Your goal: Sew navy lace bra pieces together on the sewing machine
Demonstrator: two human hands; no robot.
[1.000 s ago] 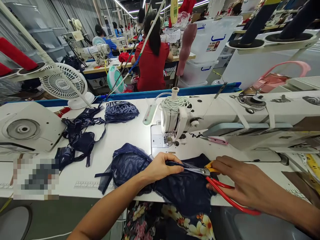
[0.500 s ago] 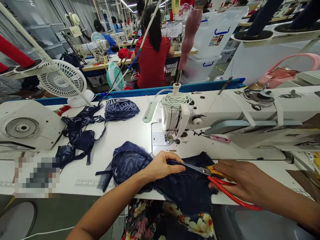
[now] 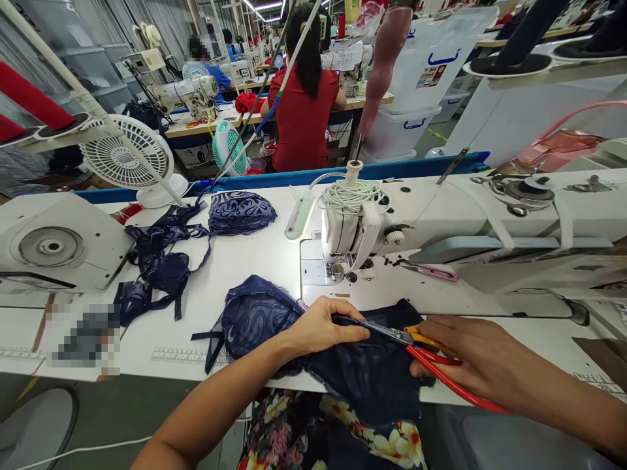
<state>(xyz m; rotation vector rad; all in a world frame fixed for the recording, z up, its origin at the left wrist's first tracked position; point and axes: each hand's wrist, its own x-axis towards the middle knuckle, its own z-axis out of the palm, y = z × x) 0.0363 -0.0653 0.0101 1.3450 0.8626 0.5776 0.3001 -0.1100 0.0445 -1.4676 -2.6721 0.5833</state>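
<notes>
A navy lace bra lies across the front edge of the table, one cup on the left and darker sheer fabric on the right. My left hand pinches the upper edge of this fabric between thumb and fingers. In my right hand is a pair of scissors with red and orange handles. Their blades point left along the fabric edge and reach my left fingertips. The blade tips are hidden by the cloth and fingers.
Just behind the bra stands a white sewing machine. Pink thread snips lie under its arm. To the left are a navy strappy bundle, a folded lace piece and a white fan. A person in red sits ahead.
The scissor blades look more closed than a second ago, with the handles nearer together. Both hands stay in nearly the same place on the fabric. The camera view has shifted slightly.
</notes>
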